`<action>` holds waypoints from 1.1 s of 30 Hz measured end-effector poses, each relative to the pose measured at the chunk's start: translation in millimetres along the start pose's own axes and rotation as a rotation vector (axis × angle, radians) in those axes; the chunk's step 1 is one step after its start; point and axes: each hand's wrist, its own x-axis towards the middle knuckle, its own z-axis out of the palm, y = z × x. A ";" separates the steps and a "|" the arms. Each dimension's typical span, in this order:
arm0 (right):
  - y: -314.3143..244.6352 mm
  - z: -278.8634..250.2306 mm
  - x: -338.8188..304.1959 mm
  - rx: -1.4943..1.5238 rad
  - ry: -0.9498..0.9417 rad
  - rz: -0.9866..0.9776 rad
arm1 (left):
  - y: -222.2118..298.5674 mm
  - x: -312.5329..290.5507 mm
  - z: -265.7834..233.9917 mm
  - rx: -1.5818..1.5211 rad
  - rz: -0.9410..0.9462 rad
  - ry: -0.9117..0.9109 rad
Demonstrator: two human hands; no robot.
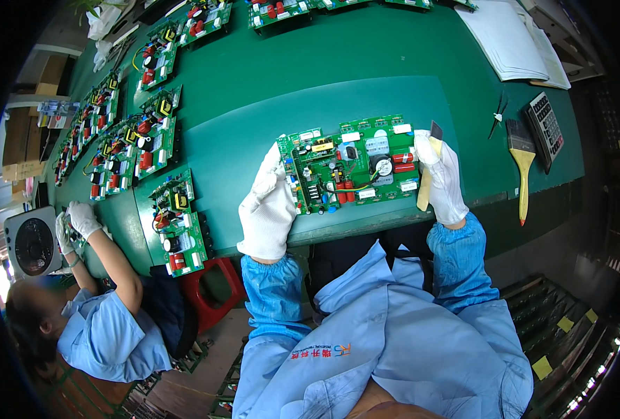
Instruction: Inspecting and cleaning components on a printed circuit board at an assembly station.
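A green circuit board point(355, 167) with red, black and white parts and a yellow-green wire sits in front of me over the mat. My left hand point(268, 206), in a white glove, is closed on its left edge. At the board's right edge is my right hand point(444, 178), also gloved, its fingers closed round a flat tan-handled tool point(424, 190). The tool's dark end point(436, 130) sticks up past the fingers, and its exact kind is unclear. Whether this hand also grips the board is hidden.
Several similar boards point(183, 223) stand to the left and along the far side. A yellow-handled brush point(522, 167), calculator point(546, 126), black tweezers-like tool point(498, 115) and papers point(502, 42) lie at right. A co-worker point(111, 328) sits at left, near a fan point(34, 241) and red stool point(215, 297).
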 end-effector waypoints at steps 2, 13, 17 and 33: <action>0.3 -0.9 -0.2 0.016 -0.006 0.032 | 0.5 -0.7 0.4 0.012 0.006 -0.027; -6.8 -0.1 -1.7 0.011 0.005 0.024 | 1.2 1.1 11.3 0.090 0.004 0.088; -11.6 0.0 -2.6 -0.033 -0.001 0.003 | -0.3 0.3 2.4 0.086 0.019 0.070; -3.2 2.9 -1.0 0.048 0.010 0.043 | 1.0 -0.3 22.0 0.100 0.048 0.024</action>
